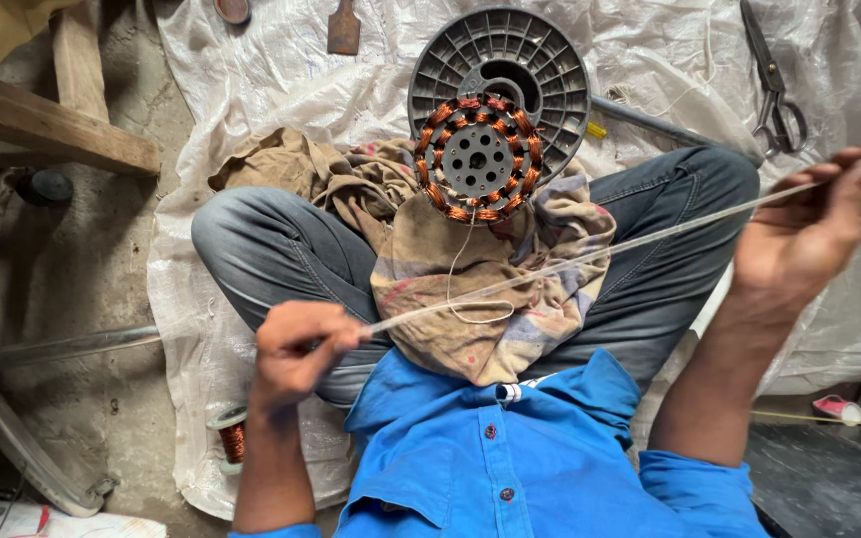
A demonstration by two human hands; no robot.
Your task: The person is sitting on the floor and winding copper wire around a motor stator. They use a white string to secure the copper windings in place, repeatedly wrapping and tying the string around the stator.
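I sit cross-legged in jeans and a blue shirt. My left hand (301,349) pinches one end of a thin whitish sleeve tube (590,257); my right hand (809,234) holds the other end, stretched taut across my lap. A round stator (478,159) with copper windings rests on a dirty cloth (470,289) over my knees. A thin white thread hangs from the stator in a loop. Behind the stator leans a grey plastic spool disc (540,60).
Scissors (774,85) lie at the top right on a white woven sheet (271,70). A small reel of copper wire (231,433) stands by my left arm. A wooden frame (52,125), a metal scraper (343,28) and metal rods (52,349) lie around.
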